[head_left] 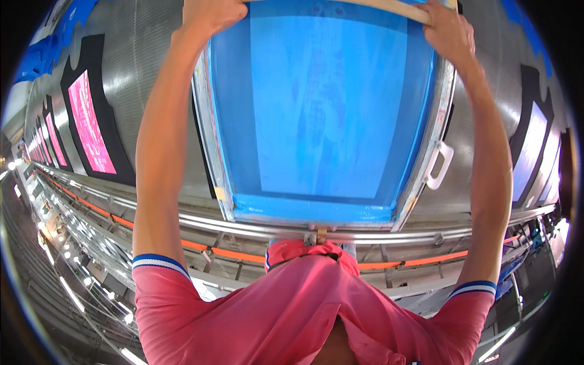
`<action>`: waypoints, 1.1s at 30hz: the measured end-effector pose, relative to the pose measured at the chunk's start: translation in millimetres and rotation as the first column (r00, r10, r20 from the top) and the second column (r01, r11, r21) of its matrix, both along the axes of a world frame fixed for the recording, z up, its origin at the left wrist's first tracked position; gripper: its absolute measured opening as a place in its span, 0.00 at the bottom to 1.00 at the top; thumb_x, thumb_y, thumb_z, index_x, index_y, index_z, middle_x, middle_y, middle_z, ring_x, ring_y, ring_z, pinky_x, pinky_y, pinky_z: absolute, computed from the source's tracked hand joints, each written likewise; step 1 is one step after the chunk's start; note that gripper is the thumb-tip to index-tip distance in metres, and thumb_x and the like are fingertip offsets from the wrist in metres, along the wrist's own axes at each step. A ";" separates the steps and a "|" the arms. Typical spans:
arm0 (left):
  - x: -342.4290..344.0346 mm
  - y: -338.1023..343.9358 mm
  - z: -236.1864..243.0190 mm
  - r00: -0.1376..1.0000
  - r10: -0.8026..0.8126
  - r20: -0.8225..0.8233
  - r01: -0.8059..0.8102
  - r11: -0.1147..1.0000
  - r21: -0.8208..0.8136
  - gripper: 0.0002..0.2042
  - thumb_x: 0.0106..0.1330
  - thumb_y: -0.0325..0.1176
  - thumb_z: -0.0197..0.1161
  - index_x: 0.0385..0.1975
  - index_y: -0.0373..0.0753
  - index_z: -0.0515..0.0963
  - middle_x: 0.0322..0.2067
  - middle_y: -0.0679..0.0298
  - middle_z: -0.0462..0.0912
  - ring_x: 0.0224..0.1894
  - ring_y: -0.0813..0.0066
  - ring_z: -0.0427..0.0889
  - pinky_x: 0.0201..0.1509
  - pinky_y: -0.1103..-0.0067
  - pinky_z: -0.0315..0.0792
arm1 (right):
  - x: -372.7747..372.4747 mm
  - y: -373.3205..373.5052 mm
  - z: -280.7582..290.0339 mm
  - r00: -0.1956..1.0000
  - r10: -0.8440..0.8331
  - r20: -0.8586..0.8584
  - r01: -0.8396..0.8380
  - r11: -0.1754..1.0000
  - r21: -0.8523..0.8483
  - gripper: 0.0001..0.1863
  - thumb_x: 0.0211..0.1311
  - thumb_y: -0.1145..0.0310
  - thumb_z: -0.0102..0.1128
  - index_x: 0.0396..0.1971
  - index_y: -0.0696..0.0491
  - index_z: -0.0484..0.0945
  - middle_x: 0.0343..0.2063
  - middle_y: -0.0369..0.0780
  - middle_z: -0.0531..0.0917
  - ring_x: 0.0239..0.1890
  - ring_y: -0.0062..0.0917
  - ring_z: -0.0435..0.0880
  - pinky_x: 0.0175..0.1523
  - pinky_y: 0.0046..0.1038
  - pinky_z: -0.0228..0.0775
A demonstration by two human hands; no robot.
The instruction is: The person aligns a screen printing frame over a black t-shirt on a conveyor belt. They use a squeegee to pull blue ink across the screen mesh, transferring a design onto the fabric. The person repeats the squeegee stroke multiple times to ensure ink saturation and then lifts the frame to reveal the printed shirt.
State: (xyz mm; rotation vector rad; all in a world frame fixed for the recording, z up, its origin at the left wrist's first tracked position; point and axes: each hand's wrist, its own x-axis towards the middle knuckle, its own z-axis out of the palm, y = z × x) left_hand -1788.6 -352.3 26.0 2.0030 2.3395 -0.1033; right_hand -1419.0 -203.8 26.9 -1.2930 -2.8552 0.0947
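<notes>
At 1 o'clock, the right hand [449, 31] is curling tightly around one end of a wooden bar [389, 6]. At 11 o'clock, the left hand [218, 13], partly cropped, is apparently gripping the other end. The bar is spanning 12 o'clock, above a framed blue screen [328, 109]. A pink-printed black garment [91, 121] is lying toward 10 o'clock.

Observed from where I stand: at the top edge, the left hand [213, 13] and right hand [450, 31] grip opposite ends of a pale bar [380, 5]. Below it, upper centre, lies a blue screen [328, 121] in a metal frame [446, 100], a white handle [439, 165] on its right side. Upper left, on the grey table [143, 55], a black garment piece [118, 131] bears a pink panel [90, 121]. An orange strip [243, 253] crosses below.
</notes>
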 end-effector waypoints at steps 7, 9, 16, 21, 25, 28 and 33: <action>50.5 -149.2 -10.3 0.995 -0.007 0.098 0.006 1.000 0.012 0.23 0.48 0.32 0.59 0.47 0.56 0.87 0.39 0.64 0.89 0.36 0.56 0.87 0.41 0.63 0.81 | 57.3 -145.4 7.4 0.999 -0.038 0.010 0.040 0.986 -0.165 0.25 0.53 0.77 0.55 0.51 0.43 0.84 0.42 0.35 0.83 0.43 0.39 0.85 0.46 0.41 0.80; 65.4 -199.4 -11.3 0.990 -0.016 0.140 0.010 0.999 0.046 0.24 0.47 0.31 0.59 0.46 0.54 0.87 0.41 0.67 0.89 0.36 0.57 0.87 0.39 0.64 0.81 | 69.9 -189.9 14.5 0.999 -0.029 0.024 0.033 0.980 -0.198 0.24 0.53 0.77 0.56 0.51 0.44 0.84 0.42 0.35 0.83 0.44 0.37 0.85 0.45 0.40 0.80; 141.5 -352.5 -0.1 0.972 -0.007 0.234 0.004 1.000 0.016 0.23 0.46 0.26 0.60 0.44 0.48 0.87 0.46 0.70 0.88 0.41 0.61 0.87 0.40 0.67 0.82 | 136.2 -348.9 28.4 0.999 -0.037 -0.030 0.027 0.955 -0.295 0.22 0.51 0.79 0.57 0.48 0.49 0.84 0.41 0.36 0.84 0.46 0.35 0.84 0.47 0.39 0.80; 168.2 -427.7 -1.8 0.960 -0.011 0.281 0.005 1.000 0.021 0.24 0.44 0.23 0.61 0.45 0.48 0.87 0.47 0.68 0.88 0.47 0.65 0.87 0.44 0.68 0.82 | 167.9 -423.0 29.1 0.995 -0.050 -0.085 0.020 0.947 -0.321 0.19 0.50 0.79 0.59 0.45 0.53 0.85 0.40 0.38 0.84 0.45 0.35 0.84 0.54 0.37 0.78; 173.7 -430.8 8.6 0.960 0.025 0.278 -0.010 0.999 -0.053 0.24 0.44 0.22 0.61 0.44 0.46 0.87 0.47 0.68 0.88 0.45 0.64 0.87 0.43 0.69 0.82 | 174.0 -425.6 29.8 1.000 0.017 -0.026 -0.024 0.955 -0.297 0.22 0.54 0.72 0.64 0.51 0.52 0.83 0.45 0.40 0.85 0.50 0.37 0.84 0.66 0.38 0.70; 168.1 -419.2 12.4 0.977 -0.008 0.214 0.032 0.994 -0.109 0.20 0.48 0.25 0.65 0.43 0.47 0.87 0.45 0.68 0.88 0.50 0.64 0.86 0.54 0.61 0.76 | 170.5 -405.4 55.4 0.990 0.014 -0.139 -0.094 0.804 -0.587 0.31 0.56 0.58 0.70 0.61 0.50 0.77 0.54 0.44 0.82 0.58 0.41 0.80 0.68 0.41 0.67; 192.2 -399.1 44.3 0.990 -0.017 0.139 0.055 0.959 -0.276 0.19 0.52 0.38 0.74 0.47 0.49 0.85 0.52 0.67 0.86 0.67 0.63 0.73 0.72 0.39 0.52 | 203.6 -267.2 -8.1 0.851 -0.270 -0.450 0.274 0.960 -0.058 0.38 0.62 0.47 0.67 0.67 0.52 0.71 0.62 0.51 0.76 0.67 0.47 0.71 0.68 0.43 0.64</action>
